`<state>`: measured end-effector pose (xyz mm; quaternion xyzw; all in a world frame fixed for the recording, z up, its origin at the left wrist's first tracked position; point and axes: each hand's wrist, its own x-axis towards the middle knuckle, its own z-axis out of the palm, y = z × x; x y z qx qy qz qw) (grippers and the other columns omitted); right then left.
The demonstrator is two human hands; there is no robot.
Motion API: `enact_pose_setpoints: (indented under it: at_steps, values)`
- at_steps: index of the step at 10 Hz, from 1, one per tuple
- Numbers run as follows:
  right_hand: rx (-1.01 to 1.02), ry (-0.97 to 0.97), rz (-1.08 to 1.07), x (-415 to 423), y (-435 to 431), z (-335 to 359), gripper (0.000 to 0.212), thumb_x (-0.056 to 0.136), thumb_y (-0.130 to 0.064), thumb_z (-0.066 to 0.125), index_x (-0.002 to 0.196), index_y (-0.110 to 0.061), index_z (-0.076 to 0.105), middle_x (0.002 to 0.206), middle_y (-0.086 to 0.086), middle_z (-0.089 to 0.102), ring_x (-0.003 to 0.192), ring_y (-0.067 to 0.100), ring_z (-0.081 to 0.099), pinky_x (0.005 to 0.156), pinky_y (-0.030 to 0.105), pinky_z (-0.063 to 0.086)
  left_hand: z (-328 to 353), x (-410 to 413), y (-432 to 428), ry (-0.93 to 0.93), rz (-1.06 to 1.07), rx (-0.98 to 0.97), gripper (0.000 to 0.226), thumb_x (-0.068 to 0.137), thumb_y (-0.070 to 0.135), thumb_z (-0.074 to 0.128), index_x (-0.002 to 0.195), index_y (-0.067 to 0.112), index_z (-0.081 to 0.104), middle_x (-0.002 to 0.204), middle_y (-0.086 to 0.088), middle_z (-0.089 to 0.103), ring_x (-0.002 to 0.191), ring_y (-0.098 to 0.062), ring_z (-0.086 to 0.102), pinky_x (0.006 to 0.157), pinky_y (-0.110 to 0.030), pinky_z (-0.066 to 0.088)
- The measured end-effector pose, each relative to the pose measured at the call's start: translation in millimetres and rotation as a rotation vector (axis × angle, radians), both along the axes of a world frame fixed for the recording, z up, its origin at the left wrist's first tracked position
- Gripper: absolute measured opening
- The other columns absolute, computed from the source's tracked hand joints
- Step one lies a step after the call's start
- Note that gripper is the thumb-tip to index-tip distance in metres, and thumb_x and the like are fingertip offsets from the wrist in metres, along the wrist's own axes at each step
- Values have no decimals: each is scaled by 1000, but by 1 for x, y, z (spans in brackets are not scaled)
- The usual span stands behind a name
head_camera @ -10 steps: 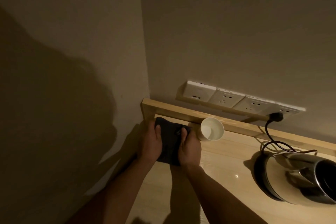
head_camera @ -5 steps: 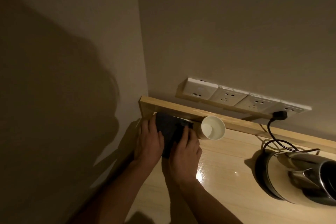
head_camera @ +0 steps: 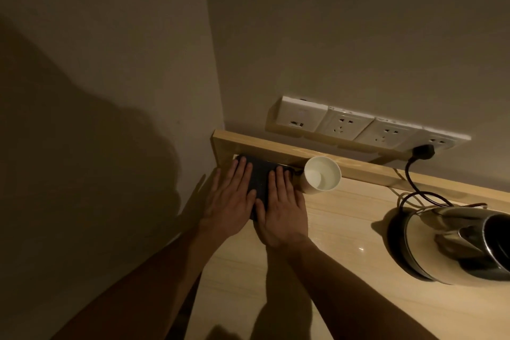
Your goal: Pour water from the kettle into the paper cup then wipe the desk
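Both hands, left [head_camera: 231,199] and right [head_camera: 281,208], pressed flat, fingers spread, on dark cloth [head_camera: 259,178] on counter [head_camera: 345,229]; paper cup [head_camera: 321,177] touching at 3 o'clock.

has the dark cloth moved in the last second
Yes. The dark cloth has slid away from the person into the corner; its far edge now meets the wooden back rail, left of the paper cup.

No legible text, label, brand or number appears; the sockets [head_camera: 367,127], the cup [head_camera: 322,177] and the kettle [head_camera: 455,246] carry no readable markings.
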<state>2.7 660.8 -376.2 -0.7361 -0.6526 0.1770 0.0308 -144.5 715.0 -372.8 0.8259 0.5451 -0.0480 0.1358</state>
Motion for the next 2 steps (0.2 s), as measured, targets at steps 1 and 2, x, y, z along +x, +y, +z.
enact_pose_setpoints:
  at_steps: [1, 2]
  values:
    - [13, 24, 7, -1, -12, 14, 71, 106, -58, 15, 166, -22, -3, 174, 2, -12, 160, 18, -14, 131, 44, -1, 7, -6, -12, -28, 32, 15, 75, 100, 55, 1, 165, 19, -1, 175, -3, -6, 161, -18, -8, 130, -53, 3]
    - [19, 36, 41, 1, -40, 22, 73, 105, -61, 14, 166, -25, -6, 173, -1, -19, 159, 17, -22, 131, 45, -5, 16, -13, -36, -25, 32, 28, 73, 101, 58, 6, 164, 23, -6, 174, 0, -9, 161, -17, -9, 130, -53, 3]
